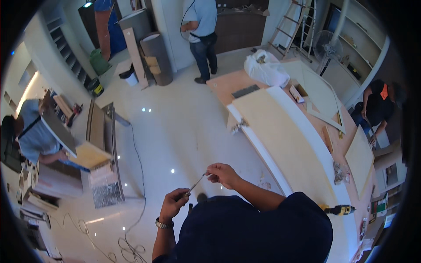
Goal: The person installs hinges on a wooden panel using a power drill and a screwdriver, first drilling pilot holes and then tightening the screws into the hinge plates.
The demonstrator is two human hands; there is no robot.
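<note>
My left hand [175,202], with a metal watch on its wrist, closes around the handle end of what looks like a thin screwdriver [197,184]. Its slender shaft slants up and to the right in front of my body. At the far tip, my right hand [222,174] has its fingers drawn together in a pinch. Whether those fingers grip the tip itself or some small part on it is too small to make out. Both hands are held in the air over the pale floor.
A long board [280,127] lies on the worktable to my right, with a yellow-black cordless drill [341,210] on it. A cable [139,162] trails over the floor. People work at left [37,131], far middle [202,35] and right [378,105]. A ladder [287,26] stands behind.
</note>
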